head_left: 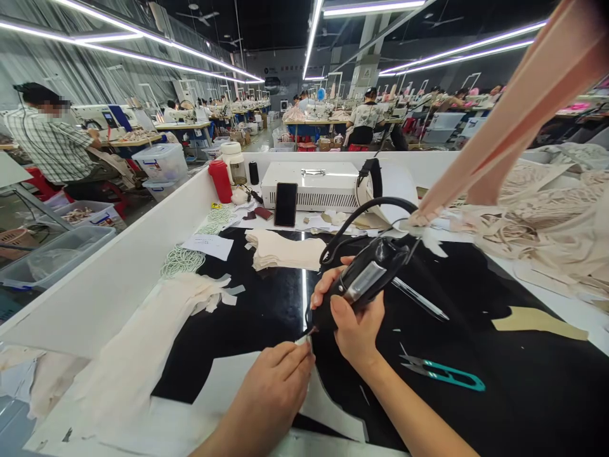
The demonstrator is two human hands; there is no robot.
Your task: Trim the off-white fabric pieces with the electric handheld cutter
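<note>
My right hand (pixel 354 317) is wrapped round a black corded power tool (pixel 368 276) with a silver plate on its side. The tool tilts down to the left, and its front end is close to my left fingertips. In my left hand (pixel 283 374), the fingers are pinched on the edge of a small whitish piece (pixel 303 341), mostly hidden by them. Beneath that hand lies a white pattern sheet (pixel 228 381) with a curved edge. Teal thread snips (pixel 451 374) rest to the right of my right forearm, and a silver pen (pixel 421 298) lies beyond it.
Pale fabric (pixel 143 330) lies left, with a stack of cut pieces (pixel 285 249) behind the hands. A phone (pixel 286 204) leans against a white vented box (pixel 309 184). Pink strips (pixel 518 114) hang at right above heaped fabric (pixel 537 209). White side walls (pixel 118 254) edge the table.
</note>
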